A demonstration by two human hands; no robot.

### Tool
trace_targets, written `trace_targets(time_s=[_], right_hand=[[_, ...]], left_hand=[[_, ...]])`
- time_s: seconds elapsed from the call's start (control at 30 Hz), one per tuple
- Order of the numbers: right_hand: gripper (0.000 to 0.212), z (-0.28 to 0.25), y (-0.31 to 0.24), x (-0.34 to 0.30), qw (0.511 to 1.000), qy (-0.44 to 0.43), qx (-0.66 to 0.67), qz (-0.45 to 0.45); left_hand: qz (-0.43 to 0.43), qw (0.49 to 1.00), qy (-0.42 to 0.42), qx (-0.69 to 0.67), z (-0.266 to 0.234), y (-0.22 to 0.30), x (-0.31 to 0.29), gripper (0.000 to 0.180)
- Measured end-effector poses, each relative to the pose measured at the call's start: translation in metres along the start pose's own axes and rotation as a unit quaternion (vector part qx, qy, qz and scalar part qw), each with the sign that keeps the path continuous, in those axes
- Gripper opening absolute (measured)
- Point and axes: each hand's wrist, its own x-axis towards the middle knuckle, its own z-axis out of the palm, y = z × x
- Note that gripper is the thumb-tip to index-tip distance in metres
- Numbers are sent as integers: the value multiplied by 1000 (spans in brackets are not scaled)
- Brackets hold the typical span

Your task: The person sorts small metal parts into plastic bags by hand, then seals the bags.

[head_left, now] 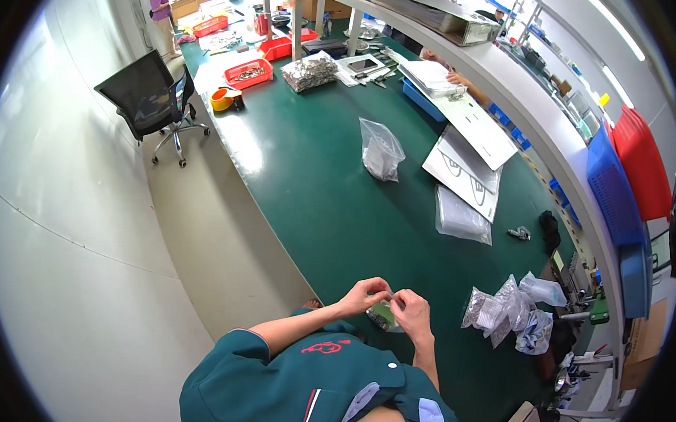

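At the near edge of the green table, both my hands pinch the top of a small clear plastic bag (381, 316). Its contents look greenish and dark, too small to make out. My left hand (364, 296) has thumb and fingers closed at the bag's upper left. Close beside it, my right hand (412, 314) closes on the upper right and covers part of the bag. The bag hangs just below my fingertips.
On the green table (301, 187) stand a clear bag of white pieces (382, 151), flat plastic bags (462, 216) and white boards (460, 171). Several filled bags (507, 313) lie at right under a shelf (509, 83). An office chair (143, 93) stands left. Someone's hand (458, 79) shows beyond the shelf.
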Motion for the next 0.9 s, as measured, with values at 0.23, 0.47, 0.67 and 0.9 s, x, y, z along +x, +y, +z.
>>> trace_targets(time_s=[0.23,0.47,0.67,0.9], right_hand=[[8,1,-1,-1,999,16,33,8],[8,2,-1,-1,999,25,31,-13],[9,3,1,0,998,31,28,-38],[7,5,7,-1,997,40,9,-66]], left_hand=[[7,999,-14,36,0,-3,-1,13],[16,995,0,94,1,1,-3,15],[10,992,8,123,2,6,-6,16],[26,992,7,120,6,6,-8,15]])
